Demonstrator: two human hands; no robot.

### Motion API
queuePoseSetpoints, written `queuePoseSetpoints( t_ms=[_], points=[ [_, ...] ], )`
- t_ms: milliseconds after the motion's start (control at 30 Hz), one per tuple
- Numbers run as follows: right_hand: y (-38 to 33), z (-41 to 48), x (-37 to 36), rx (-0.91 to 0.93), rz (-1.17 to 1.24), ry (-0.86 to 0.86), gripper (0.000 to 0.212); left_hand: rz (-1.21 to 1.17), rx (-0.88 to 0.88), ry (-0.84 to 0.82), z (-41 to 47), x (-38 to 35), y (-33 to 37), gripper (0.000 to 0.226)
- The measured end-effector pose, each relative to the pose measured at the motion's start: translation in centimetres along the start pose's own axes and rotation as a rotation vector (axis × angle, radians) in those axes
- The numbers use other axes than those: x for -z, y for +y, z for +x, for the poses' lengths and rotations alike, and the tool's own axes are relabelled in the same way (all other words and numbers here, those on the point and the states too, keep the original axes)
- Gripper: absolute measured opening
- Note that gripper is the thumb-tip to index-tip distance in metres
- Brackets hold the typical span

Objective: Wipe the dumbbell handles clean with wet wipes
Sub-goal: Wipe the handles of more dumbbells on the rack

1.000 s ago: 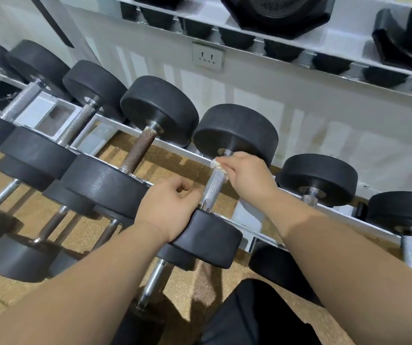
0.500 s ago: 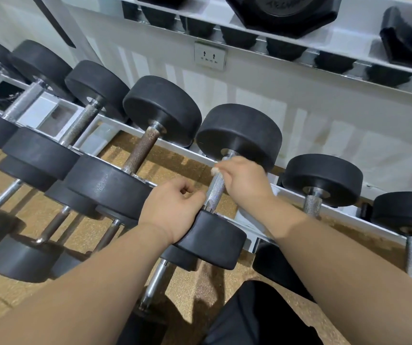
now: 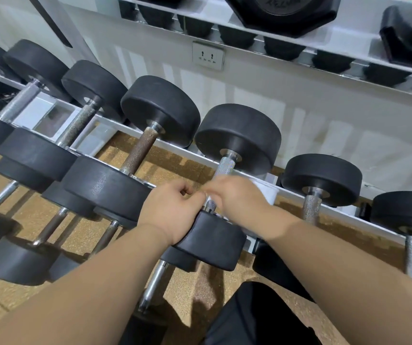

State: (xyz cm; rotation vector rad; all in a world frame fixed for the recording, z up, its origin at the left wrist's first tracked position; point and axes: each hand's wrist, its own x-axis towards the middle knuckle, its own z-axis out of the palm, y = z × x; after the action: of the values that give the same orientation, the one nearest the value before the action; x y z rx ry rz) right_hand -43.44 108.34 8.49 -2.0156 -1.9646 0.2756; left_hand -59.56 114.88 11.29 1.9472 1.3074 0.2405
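Along the wall, a long white rack (image 3: 284, 192) carries a row of black dumbbells, all lying the same way, slanting from near-left to far-right. The person stands over the dumbbell (image 3: 237, 138) fourth from the left, with its far head on the back rail and its near head (image 3: 212, 240) low toward them. Between the heads runs the knurled steel handle (image 3: 224, 168), and its long axis points up and away from the person, a little to the right. That line matters, because any wiping stroke has to travel along it, away toward the far head or back toward the body. The left hand (image 3: 172, 210) sits at the near end with its fingers curled, gripping where the handle meets the near head, and looks to be steadying the weight. The right hand (image 3: 237, 197), blurred, is wrapped round the lower part of the handle just beside the left, so the bare upper stretch lies straight ahead of it. No wipe shows; if one is there, the right palm hides it.
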Motion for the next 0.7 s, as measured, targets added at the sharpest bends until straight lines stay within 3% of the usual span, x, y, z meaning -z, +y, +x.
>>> queuePoseSetpoints(
  t_ms=[100,233,300,433,500,700],
  points=[
    [0.5,-0.3,0.6,0.109,-0.046,-0.042,0.017,-0.003,0.005,-0.004,0.0,0.0,0.1,0.037],
    [3.5,2.4,1.2,-0.197,-0.111,0.131,0.026,-0.015,0.013,-0.005,-0.1,0.0,0.2,0.037],
    [2.8,2.3,0.9,-0.247,-0.043,0.187,0.024,-0.011,0.012,-0.008,-0.1,0.0,0.1,0.037],
    [0.2,-0.9,-0.5,0.038,-0.022,-0.090,0.024,-0.017,-0.007,-0.009,0.1,-0.1,-0.1,0.030],
    [0.5,-0.6,0.6,0.082,-0.081,-0.165,0.022,-0.014,-0.011,-0.010,0.1,-0.1,-0.2,0.026],
    [2.6,3.1,1.5,-0.248,-0.184,0.107,0.023,-0.018,-0.004,-0.003,0.2,-0.1,-0.4,0.024]
  ],
)
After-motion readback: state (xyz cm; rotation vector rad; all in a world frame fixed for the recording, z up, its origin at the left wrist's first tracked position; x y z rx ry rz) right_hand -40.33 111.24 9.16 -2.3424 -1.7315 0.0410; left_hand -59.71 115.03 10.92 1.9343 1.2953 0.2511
